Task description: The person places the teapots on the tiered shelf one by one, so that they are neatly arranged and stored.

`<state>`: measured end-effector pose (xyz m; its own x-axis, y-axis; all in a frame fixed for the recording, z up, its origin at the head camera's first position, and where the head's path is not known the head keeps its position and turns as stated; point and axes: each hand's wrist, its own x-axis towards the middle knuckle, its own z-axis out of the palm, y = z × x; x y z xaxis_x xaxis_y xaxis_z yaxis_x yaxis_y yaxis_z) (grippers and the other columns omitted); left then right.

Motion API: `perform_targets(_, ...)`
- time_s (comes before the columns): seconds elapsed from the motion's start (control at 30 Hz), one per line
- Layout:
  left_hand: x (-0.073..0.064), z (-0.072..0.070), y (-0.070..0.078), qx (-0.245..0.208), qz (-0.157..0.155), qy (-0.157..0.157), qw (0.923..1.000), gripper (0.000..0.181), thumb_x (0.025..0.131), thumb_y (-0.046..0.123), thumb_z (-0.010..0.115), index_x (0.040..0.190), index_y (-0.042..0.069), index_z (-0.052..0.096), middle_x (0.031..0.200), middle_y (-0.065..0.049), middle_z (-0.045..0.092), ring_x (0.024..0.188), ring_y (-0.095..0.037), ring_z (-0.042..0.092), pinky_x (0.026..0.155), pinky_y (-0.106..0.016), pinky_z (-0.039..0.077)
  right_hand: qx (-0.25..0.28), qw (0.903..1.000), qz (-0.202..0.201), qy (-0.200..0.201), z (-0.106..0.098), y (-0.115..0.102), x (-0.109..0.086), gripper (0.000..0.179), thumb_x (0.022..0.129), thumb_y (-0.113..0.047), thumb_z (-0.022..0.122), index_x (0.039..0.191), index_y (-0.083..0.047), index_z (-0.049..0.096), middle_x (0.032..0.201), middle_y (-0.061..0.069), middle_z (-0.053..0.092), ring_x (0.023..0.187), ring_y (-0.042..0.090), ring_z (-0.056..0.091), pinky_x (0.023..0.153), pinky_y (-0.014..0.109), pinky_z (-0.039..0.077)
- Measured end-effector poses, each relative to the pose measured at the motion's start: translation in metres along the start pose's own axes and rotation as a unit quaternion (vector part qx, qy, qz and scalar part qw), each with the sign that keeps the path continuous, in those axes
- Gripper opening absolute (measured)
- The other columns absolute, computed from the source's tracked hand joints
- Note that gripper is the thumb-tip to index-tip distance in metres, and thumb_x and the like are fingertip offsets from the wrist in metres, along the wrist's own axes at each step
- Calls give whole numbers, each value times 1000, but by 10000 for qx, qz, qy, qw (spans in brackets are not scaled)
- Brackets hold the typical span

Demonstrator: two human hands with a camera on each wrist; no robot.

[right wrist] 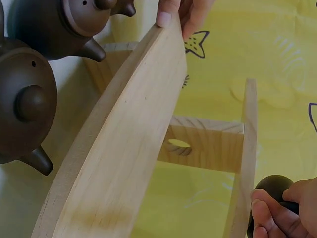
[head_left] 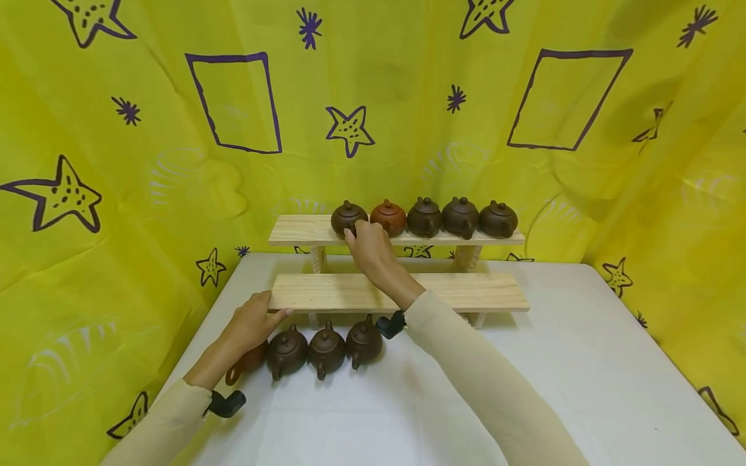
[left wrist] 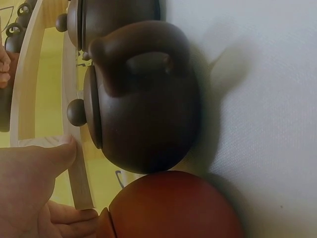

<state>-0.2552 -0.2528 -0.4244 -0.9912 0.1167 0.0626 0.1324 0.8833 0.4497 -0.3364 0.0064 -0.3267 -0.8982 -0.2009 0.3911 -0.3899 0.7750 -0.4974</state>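
Reddish teapot (left wrist: pixel 173 206) under left hand (head_left: pixel 252 322)

- In the head view, the reddish teapot (head_left: pixel 247 362) on the table lay mostly behind the left hand (head_left: pixel 250 323); only its handle and lower body showed.
- The right hand (head_left: pixel 368 244) covered the front of the leftmost dark teapot (head_left: pixel 348 217) on the upper shelf (head_left: pixel 303 230), so how its fingers lay on the pot could not be told.
- The left wrist view cut off the reddish teapot at its bottom edge.
- The right wrist view showed only fingertips and a sliver of the dark teapot at its lower right corner.
- The right forearm hid part of the lower shelf (head_left: pixel 326 292).
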Motion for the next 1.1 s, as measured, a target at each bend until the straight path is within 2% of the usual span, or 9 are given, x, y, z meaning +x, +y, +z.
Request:
perform_targets(0.2,1,2,-1,17,-18,-38,10000,77,106,40,64,147,-20,41,138,-40,54,132,-57,52,108,-67,43,-27,9998,186,4,5,2,4,32,111,-25,58,96,2,68,75,12,62,65,25,62,57,32,44)
perform_targets(0.5,2,3,0,-17,81,55,10000,72,105,36,65,145,-20,43,136,-40,55,130,-57,54,107,-67,44,12,9996,251,157,9,5,8,33,109,-26,59,92,1,69,75,12,65,64,25,64,55,32,45)
perform_targets(0.6,2,4,0,-31,86,62,9999,72,105,36,65,145,-20,43,136,-40,55,130,-57,54,107,-67,44,48,9994,291,191,9,7,9,37,109,-30,61,86,-2,68,72,10,64,63,24,63,55,32,45)
perform_targets(0.7,2,3,1,-58,51,32,10000,73,106,37,65,145,-20,42,137,-40,55,130,-57,53,107,-67,44,74,9993,324,142,7,8,8,46,107,-39,63,74,-6,61,65,6,56,58,21,57,55,31,43)
perform_targets(0.83,1,3,1,-44,17,5,10000,74,106,38,64,147,-19,41,137,-40,54,131,-57,53,108,-68,43,110,9995,201,-205,2,10,-3,58,105,-45,65,60,-12,48,54,-2,38,50,14,41,50,28,35)
perform_targets(0.97,0,3,1,-36,-18,-4,10000,75,106,39,64,147,-19,41,138,-40,54,131,-57,52,108,-67,43,3,9956,-60,-935,-1,17,-27,65,104,-44,65,53,-14,40,49,-7,27,46,10,26,47,27,27)
perform_targets(1.07,-1,3,0,-40,-63,-17,10000,76,106,39,64,147,-19,40,139,-40,53,131,-57,52,108,-67,44,-299,9857,-131,-1651,3,24,-55,67,104,-49,64,50,-16,41,49,-8,29,46,9,28,47,26,27)
perform_targets(1.1,-1,2,0,-39,-57,-12,10000,75,106,39,64,147,-20,41,139,-40,53,131,-57,53,108,-67,44,-398,9813,-150,-1875,4,26,-65,67,102,-52,65,49,-17,43,47,-8,33,45,9,34,47,26,29)
